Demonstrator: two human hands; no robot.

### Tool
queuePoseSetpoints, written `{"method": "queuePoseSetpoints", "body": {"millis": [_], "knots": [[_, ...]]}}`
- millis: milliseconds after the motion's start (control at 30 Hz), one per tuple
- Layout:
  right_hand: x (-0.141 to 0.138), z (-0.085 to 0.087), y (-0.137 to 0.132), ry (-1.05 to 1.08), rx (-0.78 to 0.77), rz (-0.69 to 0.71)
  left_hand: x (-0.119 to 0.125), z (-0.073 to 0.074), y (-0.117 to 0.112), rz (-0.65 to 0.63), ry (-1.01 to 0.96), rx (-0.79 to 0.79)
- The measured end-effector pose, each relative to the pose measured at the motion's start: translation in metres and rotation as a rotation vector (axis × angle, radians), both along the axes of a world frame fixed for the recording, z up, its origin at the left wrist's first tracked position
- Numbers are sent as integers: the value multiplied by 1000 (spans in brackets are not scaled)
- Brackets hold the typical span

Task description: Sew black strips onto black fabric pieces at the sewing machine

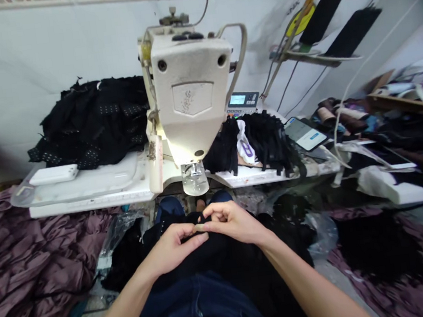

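Observation:
My left hand [181, 245] and my right hand [232, 224] meet over my lap, fingertips close together. Both are closed, pinching black fabric [222, 249] that drapes across my thighs. The fold between the fingertips is mostly hidden. Just beyond my hands stands a white sewing machine [190, 79], its clear needle guard [194, 180] lit by the lamp. Small pale dots show on part of the fabric to the left of my hands.
Black garments [99, 121] are piled left of the machine, near a white box [53, 174] on a plastic tray [121, 177]. To the right lie black strips [271, 138] and a phone [305, 133]. Thread cones [352, 33] stand above. Mauve fabric [24, 264] heaps at left.

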State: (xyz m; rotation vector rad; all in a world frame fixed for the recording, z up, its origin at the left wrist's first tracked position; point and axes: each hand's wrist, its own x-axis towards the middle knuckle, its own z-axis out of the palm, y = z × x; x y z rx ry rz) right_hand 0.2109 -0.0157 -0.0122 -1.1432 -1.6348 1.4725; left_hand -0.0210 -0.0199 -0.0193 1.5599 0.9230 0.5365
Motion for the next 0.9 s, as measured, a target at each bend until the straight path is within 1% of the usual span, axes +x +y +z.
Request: {"method": "queuePoseSetpoints", "body": {"millis": [100,133,200,267,333,367,500,533,567,633,700,733,800,900], "knots": [[-1,22,5,-2,47,-11,2,18,4,-33,-29,-11],[-2,29,8,2,85,-29,3,24,6,-21,-36,2],[-4,39,15,-9,224,-104,4,33,11,34,-38,68],[-6,45,26,-50,409,-211,5,40,19,120,-7,208],[-9,46,38,-67,528,-301,6,44,28,233,74,435],[-10,44,44,-51,546,-328,6,45,32,292,131,570],[-18,30,61,54,507,-398,7,43,38,495,389,1170],[-20,27,63,74,506,-417,8,41,37,517,430,1309],[-21,24,64,93,512,-437,10,39,35,504,446,1435],[-23,20,64,114,540,-478,15,34,31,387,439,1610],[-22,21,63,87,601,-503,21,27,26,252,459,1667],[-20,22,63,51,647,-501,24,24,24,226,488,1669],[-14,26,60,-47,763,-451,29,19,21,241,543,1654],[-2,27,54,-201,914,-293,35,16,18,302,526,1633]]}}
